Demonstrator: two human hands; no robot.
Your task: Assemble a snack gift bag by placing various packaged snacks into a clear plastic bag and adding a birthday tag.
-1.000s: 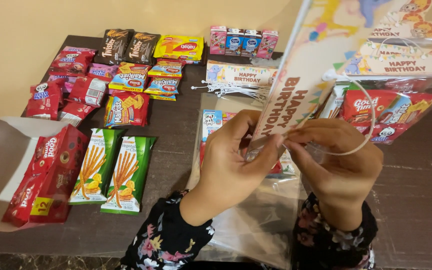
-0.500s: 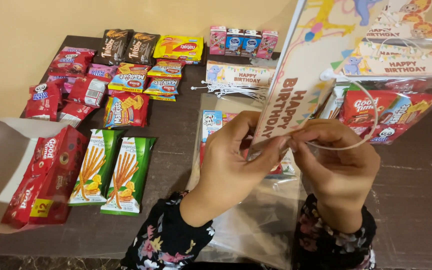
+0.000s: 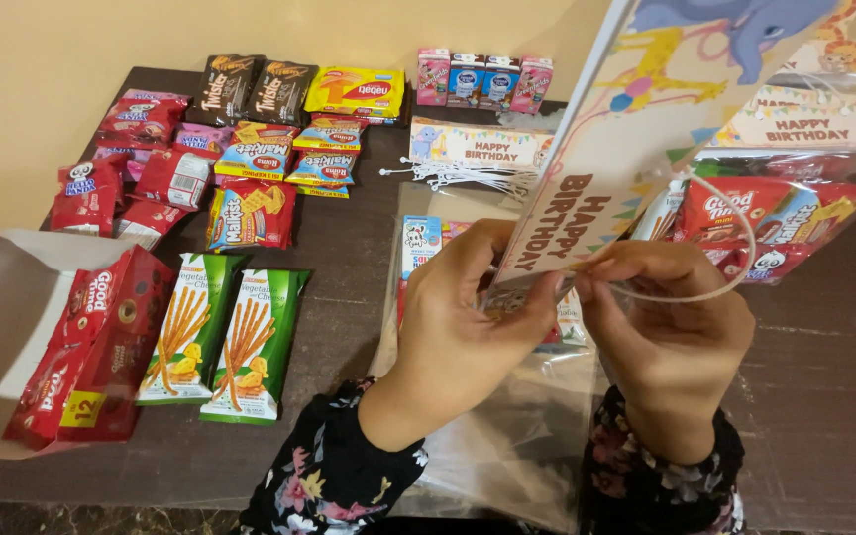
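Both hands pinch the lower end of a birthday header card, held above a clear plastic bag on the dark bench.

Left hand (image 3: 468, 317) fingers closed on the card's (image 3: 596, 188) bottom edge; right hand (image 3: 671, 332) closed beside it, fingertips nipping a thin white plastic tie (image 3: 735, 258) that loops out to the right. Card tilted, rising up and right, cartoon animal print on top. Clear bag (image 3: 507, 436) lies flat under the hands, a small carton showing inside. Filled snack bag (image 3: 785, 223) with its own header card just right of the held one. Bench (image 3: 349, 258): two green stick-biscuit packs (image 3: 220, 342) left of the hands, red snack box (image 3: 91, 347) beyond them on an open white box, rows of biscuit packets farther back, four small drink cartons (image 3: 482, 79) by the wall, bundle of white ties (image 3: 458, 173) near a flat header card.
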